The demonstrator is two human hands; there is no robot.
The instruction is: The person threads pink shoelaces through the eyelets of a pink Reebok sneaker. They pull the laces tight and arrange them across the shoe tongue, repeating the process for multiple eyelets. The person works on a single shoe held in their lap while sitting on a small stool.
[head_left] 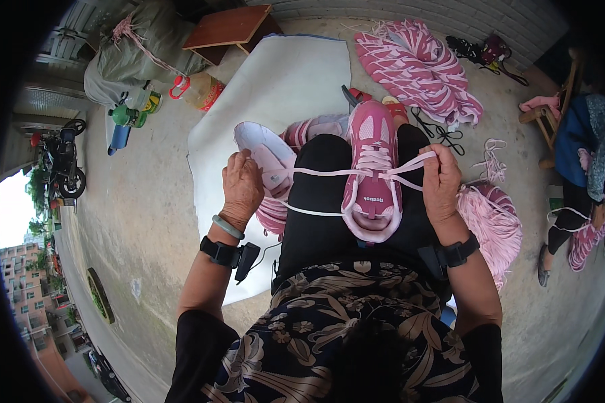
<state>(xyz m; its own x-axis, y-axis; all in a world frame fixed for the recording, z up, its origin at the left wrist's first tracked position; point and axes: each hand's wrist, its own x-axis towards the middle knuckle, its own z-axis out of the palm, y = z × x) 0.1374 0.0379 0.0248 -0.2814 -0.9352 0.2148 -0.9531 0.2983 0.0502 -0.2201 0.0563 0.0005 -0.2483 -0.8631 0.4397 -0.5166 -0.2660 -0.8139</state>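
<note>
A pink sneaker [369,195] rests on my lap, its toe pointing away from me. Pale pink laces [323,173] run through its eyelets and stretch out to both sides. On the left, my left hand [242,181] is closed on one lace, knuckles up. To the right, my right hand [442,176] pinches the other lace, pulled taut in two strands. A second light strand sags from the sneaker's heel side toward my left hand. Beside that hand lies a pale, curved shoe piece [267,154], with pink striped material [271,216] partly hidden below it.
A pile of pink shoe pieces [417,67] lies at the far right, near black laces [442,131]. Pale pink laces are heaped [494,225] by my right arm. A white sheet [282,74], red-capped bottle [202,91] and low wooden table [227,27] lie beyond. Another person [578,181] sits right.
</note>
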